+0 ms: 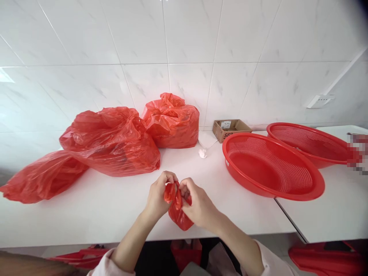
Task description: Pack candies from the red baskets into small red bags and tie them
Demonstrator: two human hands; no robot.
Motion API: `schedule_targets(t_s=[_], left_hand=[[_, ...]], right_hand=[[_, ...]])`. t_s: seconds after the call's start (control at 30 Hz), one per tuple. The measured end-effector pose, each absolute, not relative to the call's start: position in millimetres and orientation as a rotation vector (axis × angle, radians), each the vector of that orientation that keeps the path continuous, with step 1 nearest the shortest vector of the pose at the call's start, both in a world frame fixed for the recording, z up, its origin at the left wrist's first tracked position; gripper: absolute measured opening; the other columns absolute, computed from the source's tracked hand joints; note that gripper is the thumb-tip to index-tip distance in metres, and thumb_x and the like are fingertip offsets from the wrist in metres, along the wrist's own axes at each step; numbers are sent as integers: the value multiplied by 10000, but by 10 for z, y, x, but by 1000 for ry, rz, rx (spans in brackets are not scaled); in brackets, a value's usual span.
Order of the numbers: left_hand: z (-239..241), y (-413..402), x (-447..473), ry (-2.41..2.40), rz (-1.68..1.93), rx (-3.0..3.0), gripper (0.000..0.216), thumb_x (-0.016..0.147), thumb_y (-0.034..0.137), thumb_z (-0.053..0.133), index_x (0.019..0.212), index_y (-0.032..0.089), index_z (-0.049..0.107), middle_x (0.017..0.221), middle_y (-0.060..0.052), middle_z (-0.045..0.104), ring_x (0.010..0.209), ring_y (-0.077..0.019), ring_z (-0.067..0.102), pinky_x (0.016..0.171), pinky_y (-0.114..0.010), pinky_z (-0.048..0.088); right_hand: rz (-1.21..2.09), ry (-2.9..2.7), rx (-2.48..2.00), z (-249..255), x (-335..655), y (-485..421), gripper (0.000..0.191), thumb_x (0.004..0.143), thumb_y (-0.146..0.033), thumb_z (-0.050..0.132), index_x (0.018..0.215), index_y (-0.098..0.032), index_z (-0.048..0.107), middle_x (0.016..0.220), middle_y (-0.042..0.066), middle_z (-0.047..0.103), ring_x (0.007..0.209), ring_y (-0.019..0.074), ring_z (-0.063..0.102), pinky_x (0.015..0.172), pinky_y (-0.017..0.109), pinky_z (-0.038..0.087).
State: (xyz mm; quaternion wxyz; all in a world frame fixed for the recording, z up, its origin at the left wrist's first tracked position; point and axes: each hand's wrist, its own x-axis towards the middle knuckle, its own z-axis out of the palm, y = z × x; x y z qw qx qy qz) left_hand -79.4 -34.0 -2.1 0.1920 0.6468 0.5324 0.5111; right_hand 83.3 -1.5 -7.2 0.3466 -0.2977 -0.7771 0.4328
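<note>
A small red plastic bag [181,219] is gathered between my two hands, above the front part of the white table. My left hand [160,193] pinches the bag's bunched top from the left side. From the right, my right hand [198,202] has its fingers curled on the same gathered plastic. The body of the bag hangs below the fingers, and what it contains cannot be made out. Both hands are close together, with the fingertips partly hidden by the folds.
Large filled red bags [112,142] lie at the left, and another red bag [175,122] stands against the tiled wall. A cardboard box [225,132] and a crumpled white scrap [202,153] are behind. Two red plastic baskets [253,168] sit at the right, near a table seam.
</note>
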Motion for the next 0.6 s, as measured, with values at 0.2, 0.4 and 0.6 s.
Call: schedule_targets(t_s=[0.2, 0.4, 0.6], left_hand=[[-152, -343, -707, 1643, 1571, 1776, 164, 797, 152, 570, 896, 229, 465, 869, 13, 559, 717, -122, 554, 652, -257, 450], [-18, -412, -753, 1637, 1407, 1830, 122, 760, 144, 579, 853, 222, 569, 781, 17, 644, 685, -139, 609, 636, -250, 470], [121, -460, -789, 1592, 1238, 1983, 89, 834, 206, 605, 919, 223, 626, 903, -20, 687, 817, -166, 656, 724, -269, 494]], right_hand=[[1495, -1777, -684, -39, 893, 34, 51, 907, -217, 483, 950, -225, 459, 820, -14, 574, 767, 134, 548, 724, 287, 455], [1610, -1746, -652, 27, 965, 142, 183, 939, -293, 473, 968, -175, 610, 839, 8, 579, 768, 121, 534, 718, 263, 440], [1084, -2025, -837, 109, 981, 70, 88, 827, -150, 487, 782, -198, 546, 637, -49, 419, 573, 96, 392, 547, 226, 344]])
